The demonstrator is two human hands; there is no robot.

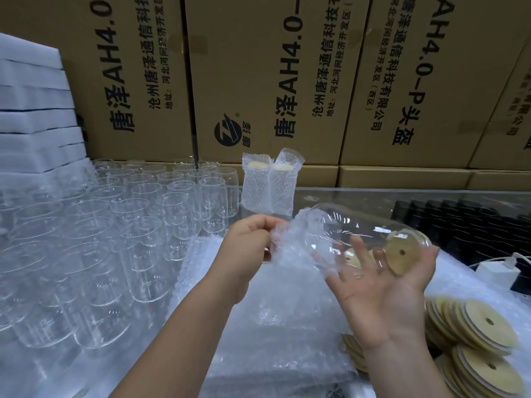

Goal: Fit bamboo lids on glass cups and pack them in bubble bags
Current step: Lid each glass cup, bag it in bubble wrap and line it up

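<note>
A clear glass cup point(362, 228) lies on its side in mid-air, its bamboo lid point(402, 254) fitted and facing right. My right hand point(385, 285) cradles it from below, palm up, fingers spread and nearly straight, the lid resting against the thumb side. The cup's base pokes into the mouth of a bubble bag point(290, 245). My left hand point(250, 245) pinches the bag's edge at the left. Two packed cups in bubble bags point(270, 185) stand upright behind.
Several empty glass cups point(120, 225) crowd the left. A pile of flat bubble bags point(275, 326) lies under my hands. Loose bamboo lids point(482, 334) are stacked at the lower right. White foam sheets point(34, 110) sit far left; cardboard boxes point(258, 81) wall the back.
</note>
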